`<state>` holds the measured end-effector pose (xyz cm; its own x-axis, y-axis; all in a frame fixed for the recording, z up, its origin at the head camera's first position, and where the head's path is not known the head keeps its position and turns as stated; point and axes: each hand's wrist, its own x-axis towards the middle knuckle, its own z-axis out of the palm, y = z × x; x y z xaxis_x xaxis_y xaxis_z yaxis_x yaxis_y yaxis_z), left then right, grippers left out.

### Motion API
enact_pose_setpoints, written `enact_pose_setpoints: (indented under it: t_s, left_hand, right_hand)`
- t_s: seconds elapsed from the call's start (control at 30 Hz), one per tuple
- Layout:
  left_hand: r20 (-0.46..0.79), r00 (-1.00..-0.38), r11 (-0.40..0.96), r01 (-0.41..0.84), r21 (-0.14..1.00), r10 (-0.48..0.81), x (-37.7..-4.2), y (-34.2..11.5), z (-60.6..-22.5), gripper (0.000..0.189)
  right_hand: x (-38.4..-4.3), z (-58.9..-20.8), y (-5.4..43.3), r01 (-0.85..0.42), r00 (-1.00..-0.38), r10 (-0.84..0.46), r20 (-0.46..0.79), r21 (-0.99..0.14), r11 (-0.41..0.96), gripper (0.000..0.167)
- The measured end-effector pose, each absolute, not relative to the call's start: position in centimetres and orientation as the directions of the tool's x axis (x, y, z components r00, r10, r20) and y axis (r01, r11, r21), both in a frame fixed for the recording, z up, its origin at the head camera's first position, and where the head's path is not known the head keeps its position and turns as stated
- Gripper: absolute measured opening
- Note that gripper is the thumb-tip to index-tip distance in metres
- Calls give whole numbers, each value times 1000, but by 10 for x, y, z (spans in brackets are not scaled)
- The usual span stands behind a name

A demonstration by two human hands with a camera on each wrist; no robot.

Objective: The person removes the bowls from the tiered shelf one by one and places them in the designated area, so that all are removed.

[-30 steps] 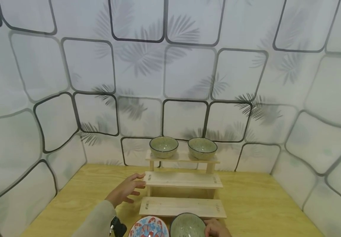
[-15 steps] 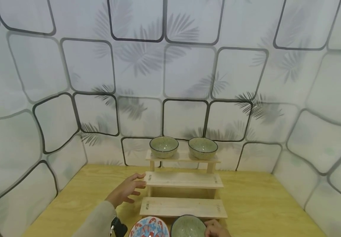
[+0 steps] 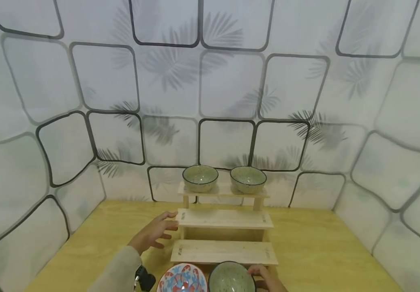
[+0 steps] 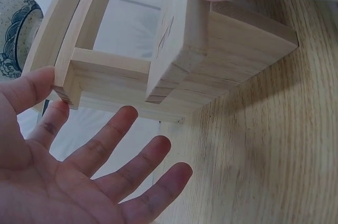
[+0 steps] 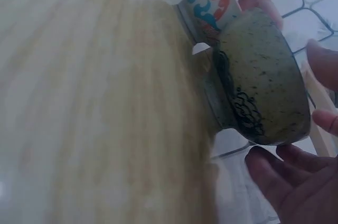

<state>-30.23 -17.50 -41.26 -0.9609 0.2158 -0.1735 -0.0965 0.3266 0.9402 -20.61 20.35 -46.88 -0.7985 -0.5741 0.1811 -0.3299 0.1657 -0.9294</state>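
A three-tier wooden stand [image 3: 224, 251] stands on the table. My left hand [image 3: 153, 233] is at the left end of its middle tier; in the left wrist view, thumb and index finger pinch the board's end while the other fingers [image 4: 153, 155] stretch out loosely. In front of the stand, a speckled green bowl [image 3: 232, 278] sits upright, cut off by the head view's lower edge. My right hand [image 3: 270, 282] is at its right side, fingertips at the rim and outer wall. The right wrist view shows the thumb [image 5: 323, 65] spread away from the fingers beside the green bowl [image 5: 264, 76].
A red, blue and white patterned bowl [image 3: 182, 280] stands just left of the green one. Two matching green bowls, a left one [image 3: 200, 180] and a right one [image 3: 248, 180], stand on the top tier. Patterned curtain walls [image 3: 173, 89] surround the wooden table [image 3: 316, 243].
My right hand has loosened its pinch on the green bowl's rim and its fingers have spread. The left hand stays at the stand. The head view has shifted slightly.
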Motion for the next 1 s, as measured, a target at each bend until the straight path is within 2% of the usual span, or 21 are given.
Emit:
enact_pose_setpoints:
  t_s: [0.07, 0.23, 0.33, 0.6, 0.8, 1.0]
  left_hand:
    - [-170, -961, 325, -93, 941, 217, -302, -174, -411, 64]
    - [-170, -961, 323, -93, 942, 219, -301, -173, -407, 60]
    - [-164, -962, 328, -85, 941, 220, -301, -173, -406, 60]
    - [-160, -962, 332, -79, 940, 222, -297, -173, -405, 58]
    - [-159, -963, 344, -77, 936, 217, -295, -174, -403, 55]
    - [-154, -964, 356, -68, 932, 217, -292, -172, -401, 53]
  right_hand:
    - [-202, -457, 204, -278, -822, -554, 130, -941, 192, 56]
    - [-202, -440, 207, -418, -821, -513, 252, -876, 239, 43]
    - [-210, -429, 211, -470, -803, -501, 323, -860, 199, 39]
    - [-230, -391, 221, -489, -777, -471, 419, -872, 31, 35]
    - [-248, -371, 221, -482, -800, -417, 431, -876, 18, 39]
    - [-266, -358, 220, -561, -787, -331, 521, -827, 32, 47]
